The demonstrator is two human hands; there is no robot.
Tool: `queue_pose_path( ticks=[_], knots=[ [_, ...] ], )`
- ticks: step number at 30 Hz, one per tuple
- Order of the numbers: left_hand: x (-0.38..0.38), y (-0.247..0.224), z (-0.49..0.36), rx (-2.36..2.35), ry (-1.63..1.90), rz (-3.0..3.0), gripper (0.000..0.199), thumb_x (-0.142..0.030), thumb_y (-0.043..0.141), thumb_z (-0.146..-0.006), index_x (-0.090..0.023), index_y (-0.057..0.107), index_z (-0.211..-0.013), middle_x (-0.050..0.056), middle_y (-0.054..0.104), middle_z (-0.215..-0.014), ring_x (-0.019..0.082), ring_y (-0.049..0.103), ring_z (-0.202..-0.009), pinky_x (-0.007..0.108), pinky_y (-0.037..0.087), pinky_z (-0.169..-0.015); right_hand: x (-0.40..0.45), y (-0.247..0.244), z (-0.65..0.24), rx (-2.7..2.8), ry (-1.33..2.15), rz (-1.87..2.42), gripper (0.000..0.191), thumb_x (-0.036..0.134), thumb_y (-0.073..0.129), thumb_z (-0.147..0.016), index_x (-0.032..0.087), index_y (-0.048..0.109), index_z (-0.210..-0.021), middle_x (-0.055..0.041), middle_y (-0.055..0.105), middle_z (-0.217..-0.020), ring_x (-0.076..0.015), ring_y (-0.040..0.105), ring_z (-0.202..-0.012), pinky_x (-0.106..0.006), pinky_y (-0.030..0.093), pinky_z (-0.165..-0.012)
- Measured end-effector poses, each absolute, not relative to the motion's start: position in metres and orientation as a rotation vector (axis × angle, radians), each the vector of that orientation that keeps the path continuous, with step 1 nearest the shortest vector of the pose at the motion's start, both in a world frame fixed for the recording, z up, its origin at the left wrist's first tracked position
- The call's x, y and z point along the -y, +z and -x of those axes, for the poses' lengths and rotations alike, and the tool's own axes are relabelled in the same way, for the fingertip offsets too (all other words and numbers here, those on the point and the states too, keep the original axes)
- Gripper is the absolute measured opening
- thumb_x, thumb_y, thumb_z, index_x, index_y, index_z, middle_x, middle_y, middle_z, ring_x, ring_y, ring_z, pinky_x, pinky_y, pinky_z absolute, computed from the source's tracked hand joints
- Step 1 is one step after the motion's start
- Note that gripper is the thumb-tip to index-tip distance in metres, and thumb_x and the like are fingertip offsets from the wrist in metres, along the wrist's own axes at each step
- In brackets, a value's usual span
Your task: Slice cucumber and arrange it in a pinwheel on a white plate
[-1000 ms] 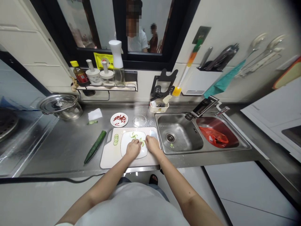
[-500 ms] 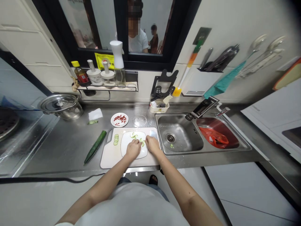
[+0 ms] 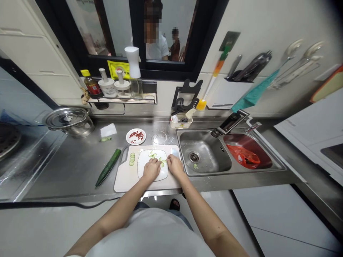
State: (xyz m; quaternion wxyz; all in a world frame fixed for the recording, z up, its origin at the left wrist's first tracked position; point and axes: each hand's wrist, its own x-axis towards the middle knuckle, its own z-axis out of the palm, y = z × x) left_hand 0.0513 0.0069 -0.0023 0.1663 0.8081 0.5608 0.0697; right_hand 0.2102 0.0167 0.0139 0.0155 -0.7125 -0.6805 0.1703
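Observation:
A white square plate lies on the pale cutting board. Thin cucumber slices form part of a curve near the plate's top. My left hand rests over the plate with fingers curled at a cucumber slice; what its fingertips hold is too small to tell. At the plate's right edge, my right hand has its fingers bent together, and its fingertips are partly hidden. A short row of cucumber slices sits on the board's left part. Left of the board lies a cut cucumber.
Behind the board stands a small plate of red pieces. The sink adjoins the board's right side. A lidded steel pot stands at the back left, and a faucet reaches over the sink.
My right hand has shifted very slightly right, off the slice at the plate's right side. My left hand stays almost in place.

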Motion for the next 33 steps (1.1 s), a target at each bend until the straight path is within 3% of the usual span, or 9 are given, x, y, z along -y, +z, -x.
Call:
queue_pose_path(
  ticks=[17, 27, 33],
  knots=[
    [0.022, -0.019, 0.011, -1.780, 0.786, -2.017, 0.025, -0.024, 0.050, -0.088, -0.023, 0.070, -0.104, 0.004, 0.067, -0.102, 0.020, 0.059, -0.097, 0.032, 0.047, -0.088, 0.018, 0.013, -0.200, 1.944, 0.540, 1.979, 0.024, 0.027, 0.042, -0.095, 0.018, 0.064, -0.097, -0.0054, 0.067, -0.083, -0.0168, 0.058, -0.078, -0.023, 0.033, -0.066],
    [0.026, -0.024, 0.063, -2.110, 0.724, -1.677, 0.025, -0.029, 0.049, -0.086, -0.021, 0.069, -0.099, 0.007, 0.069, -0.102, 0.022, 0.060, -0.095, 0.032, 0.046, -0.084, 0.031, 0.006, -0.195, 1.946, 0.559, 1.877, 0.029, 0.030, 0.037, -0.094, 0.018, 0.063, -0.091, -0.0051, 0.065, -0.080, -0.0169, 0.057, -0.075, -0.024, 0.035, -0.068],
    [0.010, -0.027, 0.075, -2.263, 0.592, -1.554, 0.030, -0.030, 0.053, -0.084, -0.020, 0.065, -0.109, 0.008, 0.068, -0.104, 0.024, 0.060, -0.099, 0.033, 0.042, -0.086, 0.032, 0.006, -0.190, 1.945, 0.569, 1.843, 0.030, 0.031, 0.035, -0.094, 0.018, 0.062, -0.089, -0.0057, 0.066, -0.081, -0.0172, 0.058, -0.075, -0.025, 0.037, -0.068]
  ],
)
